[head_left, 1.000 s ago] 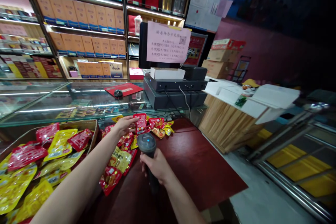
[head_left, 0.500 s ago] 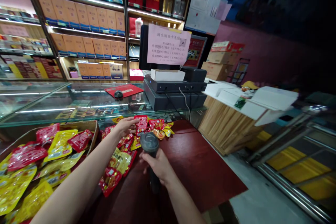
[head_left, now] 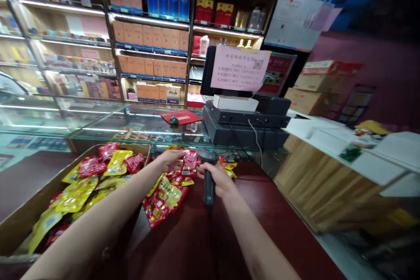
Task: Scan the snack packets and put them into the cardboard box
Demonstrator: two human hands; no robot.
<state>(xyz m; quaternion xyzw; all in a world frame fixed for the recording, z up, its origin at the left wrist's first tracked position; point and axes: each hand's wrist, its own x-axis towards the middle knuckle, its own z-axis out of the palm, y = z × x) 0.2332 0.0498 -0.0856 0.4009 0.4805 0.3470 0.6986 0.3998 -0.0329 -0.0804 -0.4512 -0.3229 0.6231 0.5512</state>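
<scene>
My left hand point(head_left: 173, 160) pinches a small red snack packet point(head_left: 190, 162) and holds it up over a loose pile of packets. Wrapped round the handle of a black handheld barcode scanner point(head_left: 209, 183) is my right hand point(head_left: 220, 178). The scanner stands upright, its head close beside the red packet. Below them, red and yellow snack packets point(head_left: 169, 193) lie on the dark red tabletop point(head_left: 252, 214). To the left, an open cardboard box point(head_left: 19, 227) holds many more, among them a yellow packet point(head_left: 77, 193).
Behind the pile is a glass counter point(head_left: 98, 127) with a computer mouse point(head_left: 173, 120) on a red mat point(head_left: 190, 117). A black cash drawer point(head_left: 243, 133) and a monitor with a pink paper sign point(head_left: 238, 68) stand there. On the right is a wooden cabinet point(head_left: 311, 183).
The view has swung left, showing more of the box and shelves. The scanner head has come closer to the red packet, which my left hand still holds.
</scene>
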